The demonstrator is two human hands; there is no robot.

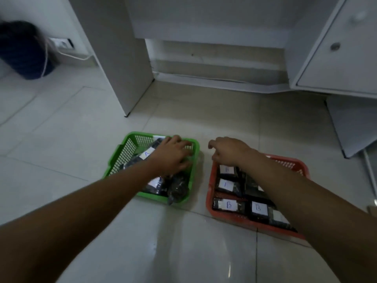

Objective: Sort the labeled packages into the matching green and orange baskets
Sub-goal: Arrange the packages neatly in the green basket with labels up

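**Both hands over the baskets**

While our left hand [172, 155] reaches into the green slotted plastic basket [120, 158] on the pale tiled floor [61, 139], its fingers spread over the dark packages with white A labels [147, 153]; whether it grips one, we cannot tell. Our right hand [227, 150] hovers loose and empty at the far edge of the orange plastic basket [234, 218], just beside, where dark packages labelled B [228, 205] lie.
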